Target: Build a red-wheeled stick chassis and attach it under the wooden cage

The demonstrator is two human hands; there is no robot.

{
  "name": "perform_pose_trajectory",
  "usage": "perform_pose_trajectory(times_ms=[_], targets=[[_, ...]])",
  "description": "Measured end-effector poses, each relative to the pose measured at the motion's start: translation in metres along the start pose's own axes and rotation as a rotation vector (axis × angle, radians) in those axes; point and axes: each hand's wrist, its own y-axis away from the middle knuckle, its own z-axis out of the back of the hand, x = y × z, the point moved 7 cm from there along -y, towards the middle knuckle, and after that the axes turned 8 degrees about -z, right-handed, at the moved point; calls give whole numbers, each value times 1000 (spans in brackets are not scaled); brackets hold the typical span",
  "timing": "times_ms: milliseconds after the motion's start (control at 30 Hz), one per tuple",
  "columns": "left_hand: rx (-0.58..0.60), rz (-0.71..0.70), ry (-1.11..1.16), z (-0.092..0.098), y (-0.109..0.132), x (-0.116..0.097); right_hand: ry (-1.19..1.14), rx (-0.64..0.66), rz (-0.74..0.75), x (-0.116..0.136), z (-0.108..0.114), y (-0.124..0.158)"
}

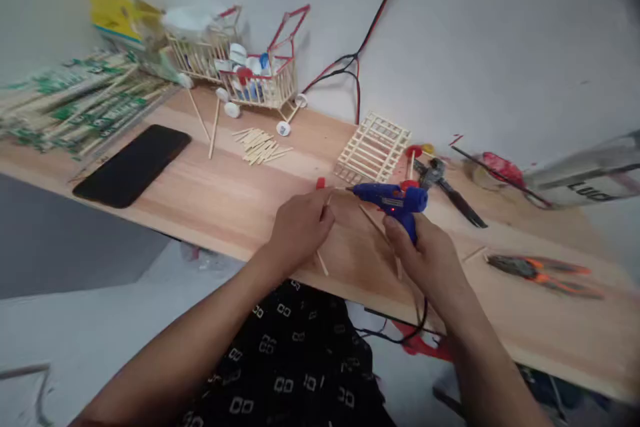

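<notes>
My right hand [433, 250] is wrapped round the handle of a blue hot glue gun [385, 197], whose small red light is lit. The gun's nozzle points left, close to the fingertips of my left hand [303, 223]. Those fingers are pinched on a thin wooden stick [329, 199], mostly hidden by the hand. Just beyond them is a red bottle cap [321, 183]. Below my left hand another stick [323, 263] lies on the wooden table [210, 197]. Behind the gun rests a stick lattice [375, 147], with red caps beside it.
Stick-built carts [260, 83] with bottle-cap wheels stand at the back left. Nearby are a pile of short sticks [260, 145], a black phone [133, 165] and green-wrapped chopsticks [75, 103]. Orange-handled pliers [543, 273] and a dark-handled tool [450, 190] lie at right.
</notes>
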Motion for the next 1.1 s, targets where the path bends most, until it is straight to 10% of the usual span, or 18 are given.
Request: perform_pose_trajectory(times_ms=[833,1100], targets=[[-15,0,22,1,1,1,-34,54,89,-1,-3,10],[-17,8,33,2,0,0,86,-229,224,0,45,24]])
